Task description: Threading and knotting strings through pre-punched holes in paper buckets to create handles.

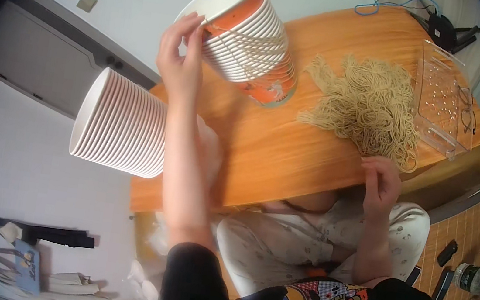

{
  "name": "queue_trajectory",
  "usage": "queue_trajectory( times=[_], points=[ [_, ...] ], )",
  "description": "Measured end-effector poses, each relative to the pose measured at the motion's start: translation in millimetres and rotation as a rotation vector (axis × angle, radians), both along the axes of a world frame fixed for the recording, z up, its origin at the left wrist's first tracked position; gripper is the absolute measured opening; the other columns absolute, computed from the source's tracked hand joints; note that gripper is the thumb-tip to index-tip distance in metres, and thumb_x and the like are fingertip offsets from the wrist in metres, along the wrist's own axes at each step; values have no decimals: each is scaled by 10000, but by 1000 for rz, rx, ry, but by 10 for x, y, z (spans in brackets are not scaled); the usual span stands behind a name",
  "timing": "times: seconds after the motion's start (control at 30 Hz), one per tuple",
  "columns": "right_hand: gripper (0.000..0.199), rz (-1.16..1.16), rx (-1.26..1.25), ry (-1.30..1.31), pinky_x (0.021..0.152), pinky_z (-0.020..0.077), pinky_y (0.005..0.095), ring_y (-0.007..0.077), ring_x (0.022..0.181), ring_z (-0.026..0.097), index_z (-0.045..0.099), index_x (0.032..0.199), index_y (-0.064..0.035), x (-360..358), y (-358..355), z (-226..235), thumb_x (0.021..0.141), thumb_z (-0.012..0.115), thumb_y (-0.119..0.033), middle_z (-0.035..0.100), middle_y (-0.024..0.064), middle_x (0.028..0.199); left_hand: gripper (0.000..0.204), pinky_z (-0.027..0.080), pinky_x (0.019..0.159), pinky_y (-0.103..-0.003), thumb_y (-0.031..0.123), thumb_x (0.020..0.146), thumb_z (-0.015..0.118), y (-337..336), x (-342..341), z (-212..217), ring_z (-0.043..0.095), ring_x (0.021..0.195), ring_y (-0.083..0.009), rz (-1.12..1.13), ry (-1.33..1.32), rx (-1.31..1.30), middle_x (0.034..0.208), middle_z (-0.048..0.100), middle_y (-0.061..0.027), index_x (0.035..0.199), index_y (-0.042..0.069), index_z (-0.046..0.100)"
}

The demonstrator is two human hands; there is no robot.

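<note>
A tall stack of orange paper buckets (270, 87) with white rims leans away on the table, its open mouth facing up and left. Tan cord (257, 51) is strung in crossing strands around the stacked rims. My left hand (182, 59) is at the near-left edge of the top bucket, fingers and thumb closed on a strand beside the rim. To the right lies a loose heap of tan cord (375, 107). At its near edge my right hand (381, 182) pinches a bit of cord, with the fingertips partly hidden.
A second stack of white-rimmed buckets (124, 124) lies tilted at the table's left, beside my forearm. A clear tray (438, 95) with small beads and a pair of glasses (468, 108) are on the right. A black device (442, 32) with blue cable stands at the far right corner.
</note>
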State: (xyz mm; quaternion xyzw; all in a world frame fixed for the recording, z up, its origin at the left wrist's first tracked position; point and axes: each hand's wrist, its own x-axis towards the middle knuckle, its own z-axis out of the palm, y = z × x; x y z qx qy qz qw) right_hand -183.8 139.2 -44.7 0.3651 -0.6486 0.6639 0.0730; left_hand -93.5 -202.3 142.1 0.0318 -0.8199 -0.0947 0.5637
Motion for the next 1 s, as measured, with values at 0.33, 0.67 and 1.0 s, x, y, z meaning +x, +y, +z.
queue_trajectory(
  times=[0.33, 0.67, 1.0],
  points=[
    [54, -84, -116, 31, 724, 450, 296, 215, 776, 589, 596, 808, 3, 15, -76, -88, 852, 565, 4, 639, 109, 808, 161, 457, 919, -287, 20, 911, 592, 13, -68, -219, 599, 1012, -156, 6, 91, 1, 1085, 656, -86, 1046, 18, 680],
    [53, -113, -69, 54, 733, 439, 307, 220, 756, 583, 611, 798, -16, 34, -108, -79, 839, 578, -7, 642, 94, 798, 211, 415, 992, -361, 94, 883, 645, 61, -24, -295, 560, 1167, -244, 100, 77, -127, 1170, 647, -106, 1088, 57, 677],
    [47, -117, -60, 81, 742, 424, 323, 225, 730, 582, 606, 788, -34, 34, -127, -63, 827, 587, -16, 649, 84, 781, 314, 403, 966, -368, 93, 807, 716, 92, -59, -380, 565, 1099, -256, 213, 98, -239, 1137, 648, -89, 1114, 75, 656]
  ],
)
